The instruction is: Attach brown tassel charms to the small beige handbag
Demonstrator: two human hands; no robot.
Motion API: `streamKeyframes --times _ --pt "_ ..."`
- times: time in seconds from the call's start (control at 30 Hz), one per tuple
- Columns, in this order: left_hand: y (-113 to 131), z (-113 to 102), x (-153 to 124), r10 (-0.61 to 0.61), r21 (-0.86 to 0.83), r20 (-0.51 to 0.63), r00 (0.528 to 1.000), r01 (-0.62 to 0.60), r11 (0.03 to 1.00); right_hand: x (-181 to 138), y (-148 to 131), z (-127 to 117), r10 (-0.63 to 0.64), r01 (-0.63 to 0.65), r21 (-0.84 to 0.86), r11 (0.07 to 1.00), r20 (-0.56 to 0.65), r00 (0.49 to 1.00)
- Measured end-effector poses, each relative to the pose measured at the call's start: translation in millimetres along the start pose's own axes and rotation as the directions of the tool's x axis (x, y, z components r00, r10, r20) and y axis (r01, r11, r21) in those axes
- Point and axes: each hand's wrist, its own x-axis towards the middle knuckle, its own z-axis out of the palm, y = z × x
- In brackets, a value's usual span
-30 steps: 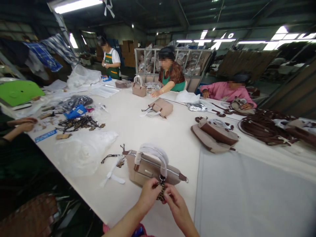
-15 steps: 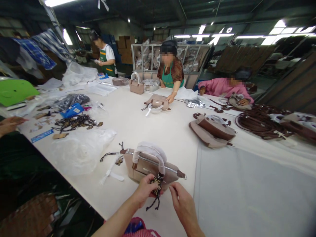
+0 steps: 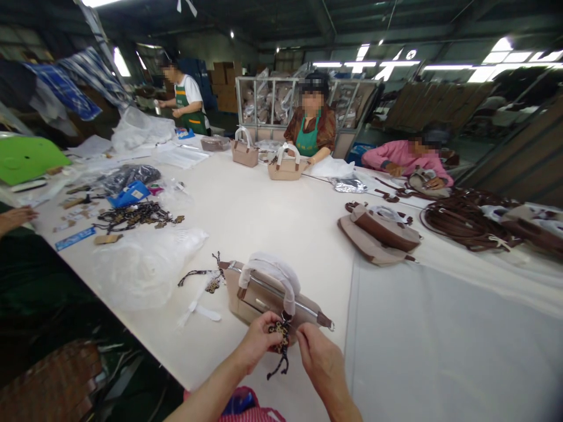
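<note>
A beige handbag (image 3: pixel 250 296) with brown trim stands on the table in front of me, its handles (image 3: pixel 270 265) wrapped in white. By the base of one handle, my left hand (image 3: pixel 260 341) is closed on a black-and-gold charm (image 3: pixel 280 337) whose dark cord ends dangle below. Just to the right, my right hand (image 3: pixel 323 360) is in a pinch close to the charm's top; what its fingertips hold is too thin to make out. Another dark charm (image 3: pixel 213 283) and a white strip tag (image 3: pixel 206 313) lie left of the bag.
A heap of dark charms (image 3: pixel 132 218) and a clear plastic bag (image 3: pixel 136 266) lie on the left. Several brown-trimmed bags (image 3: pixel 380 231) and coiled brown straps (image 3: pixel 461 220) are on the right. Across the table, a co-worker in a green apron (image 3: pixel 308 139) handles a beige bag (image 3: pixel 285 167).
My right hand has moved slightly left and up, closer to the charm. My left hand stays on the charm. The co-worker opposite has turned their bag upright.
</note>
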Motion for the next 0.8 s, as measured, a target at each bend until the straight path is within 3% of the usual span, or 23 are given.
streamKeyframes --times 0.13,0.43,0.8 --pt "-0.5 -0.9 -1.0 -0.023 -0.001 -0.008 1.0 0.023 1.0 -0.4 0.6 2.9 0.005 -0.005 -0.016 1.0 0.014 1.0" --pt "0.9 -5.3 -0.6 -0.139 -0.162 0.109 0.984 0.155 0.974 5.6 0.5 -1.7 -0.038 0.038 0.005 0.999 -0.045 0.998" --pt "1.0 -5.8 3.3 -0.165 -0.165 0.12 0.979 0.184 0.969 8.6 1.8 2.1 -0.031 0.03 -0.02 0.999 -0.049 0.998"
